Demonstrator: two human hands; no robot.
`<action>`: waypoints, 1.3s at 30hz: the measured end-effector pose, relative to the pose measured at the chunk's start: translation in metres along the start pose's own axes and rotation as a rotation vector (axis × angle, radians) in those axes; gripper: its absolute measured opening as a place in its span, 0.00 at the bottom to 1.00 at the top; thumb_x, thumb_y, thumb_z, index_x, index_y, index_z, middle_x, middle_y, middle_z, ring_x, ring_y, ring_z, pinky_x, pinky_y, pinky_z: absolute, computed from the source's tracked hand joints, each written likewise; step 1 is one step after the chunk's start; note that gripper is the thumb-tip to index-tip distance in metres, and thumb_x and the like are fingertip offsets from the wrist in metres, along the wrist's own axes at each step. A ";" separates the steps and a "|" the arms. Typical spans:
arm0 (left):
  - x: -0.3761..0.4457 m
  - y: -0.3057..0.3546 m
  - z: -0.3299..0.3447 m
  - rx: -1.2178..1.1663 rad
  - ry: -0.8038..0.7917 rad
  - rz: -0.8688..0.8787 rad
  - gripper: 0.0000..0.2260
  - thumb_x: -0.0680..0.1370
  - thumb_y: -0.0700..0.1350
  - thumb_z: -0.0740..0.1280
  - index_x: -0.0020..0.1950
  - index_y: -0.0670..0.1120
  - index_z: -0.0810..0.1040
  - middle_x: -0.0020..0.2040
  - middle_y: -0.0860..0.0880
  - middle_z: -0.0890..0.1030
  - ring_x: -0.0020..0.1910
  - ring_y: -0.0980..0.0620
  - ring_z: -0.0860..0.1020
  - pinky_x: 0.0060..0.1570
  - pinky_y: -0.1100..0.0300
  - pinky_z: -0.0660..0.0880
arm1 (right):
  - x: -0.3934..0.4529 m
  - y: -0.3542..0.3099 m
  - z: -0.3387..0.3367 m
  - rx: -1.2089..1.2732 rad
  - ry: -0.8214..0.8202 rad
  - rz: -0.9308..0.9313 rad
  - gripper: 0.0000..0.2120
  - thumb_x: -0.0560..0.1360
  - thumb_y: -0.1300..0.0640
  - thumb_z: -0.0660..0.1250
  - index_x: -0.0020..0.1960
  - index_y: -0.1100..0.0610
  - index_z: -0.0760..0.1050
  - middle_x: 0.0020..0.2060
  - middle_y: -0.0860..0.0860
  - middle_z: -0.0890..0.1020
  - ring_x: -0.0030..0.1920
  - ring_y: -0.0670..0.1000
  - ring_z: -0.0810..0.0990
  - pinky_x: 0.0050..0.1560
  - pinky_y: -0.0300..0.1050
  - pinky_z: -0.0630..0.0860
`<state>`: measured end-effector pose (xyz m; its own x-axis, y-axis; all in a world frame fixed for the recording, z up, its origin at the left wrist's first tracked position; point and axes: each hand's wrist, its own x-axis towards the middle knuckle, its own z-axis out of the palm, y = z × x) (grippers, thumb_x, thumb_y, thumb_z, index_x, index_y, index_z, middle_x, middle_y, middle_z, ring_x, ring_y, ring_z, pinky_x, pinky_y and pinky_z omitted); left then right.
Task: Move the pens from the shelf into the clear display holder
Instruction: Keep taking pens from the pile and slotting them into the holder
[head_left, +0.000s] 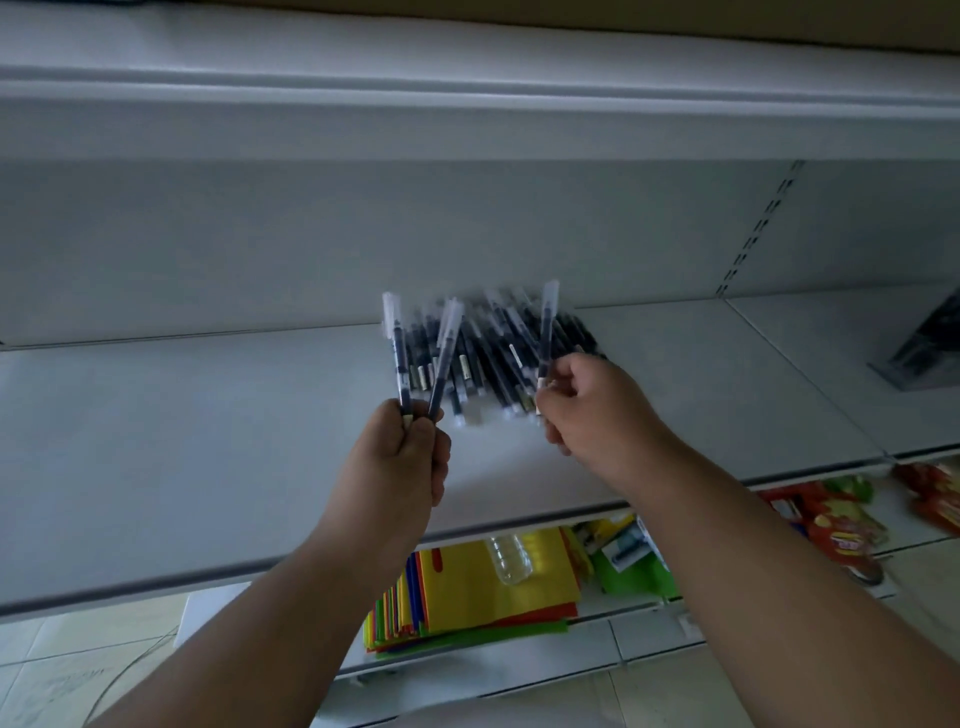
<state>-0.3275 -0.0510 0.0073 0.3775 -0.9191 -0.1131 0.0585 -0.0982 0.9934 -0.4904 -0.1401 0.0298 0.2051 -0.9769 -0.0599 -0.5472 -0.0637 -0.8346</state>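
The left hand (402, 457) clamped two dark clear-capped pens (415, 358), the right hand (587, 400) one; most of the heap (498, 364) remained on the white shelf (208, 441) at twelve o'clock (holder possibly at three).

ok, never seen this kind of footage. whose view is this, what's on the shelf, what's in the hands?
There is no machine here. One wide-angle camera sits on a person's head and looks forward and down, so both bare forearms reach in from the bottom of the picture.

The left hand has a closed grip on two pens, caps pointing up. The right hand pinches one pen the same way. Behind them a pile of dark pens lies on the white shelf. It is blurred, so I cannot count them.

At the far right edge stands something clear, perhaps the display holder, but it is cut off. Below the shelf are coloured folders, a plastic bottle and red snack packets.
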 end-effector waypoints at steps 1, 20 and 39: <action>-0.002 0.000 0.009 -0.018 -0.026 -0.011 0.09 0.84 0.37 0.53 0.51 0.43 0.72 0.33 0.49 0.69 0.29 0.53 0.64 0.29 0.57 0.61 | -0.005 0.001 -0.007 0.062 0.011 0.004 0.04 0.78 0.60 0.63 0.51 0.55 0.74 0.34 0.52 0.81 0.32 0.49 0.79 0.33 0.46 0.76; -0.118 -0.019 0.377 0.200 -0.449 0.125 0.12 0.82 0.50 0.60 0.39 0.51 0.72 0.28 0.54 0.70 0.27 0.53 0.67 0.31 0.56 0.66 | -0.160 0.169 -0.348 0.047 0.641 -0.120 0.07 0.78 0.57 0.66 0.48 0.45 0.71 0.36 0.46 0.83 0.36 0.46 0.83 0.41 0.53 0.79; -0.095 -0.018 0.633 0.136 -0.573 0.095 0.13 0.81 0.52 0.60 0.38 0.51 0.70 0.31 0.52 0.66 0.30 0.52 0.63 0.35 0.50 0.63 | -0.095 0.299 -0.549 -0.090 0.686 -0.019 0.04 0.77 0.54 0.68 0.46 0.49 0.74 0.35 0.46 0.83 0.39 0.45 0.83 0.47 0.57 0.80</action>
<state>-0.9498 -0.2037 0.0111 -0.1861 -0.9819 -0.0343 -0.0843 -0.0188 0.9963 -1.1189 -0.1785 0.0862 -0.3280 -0.8819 0.3388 -0.6200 -0.0696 -0.7815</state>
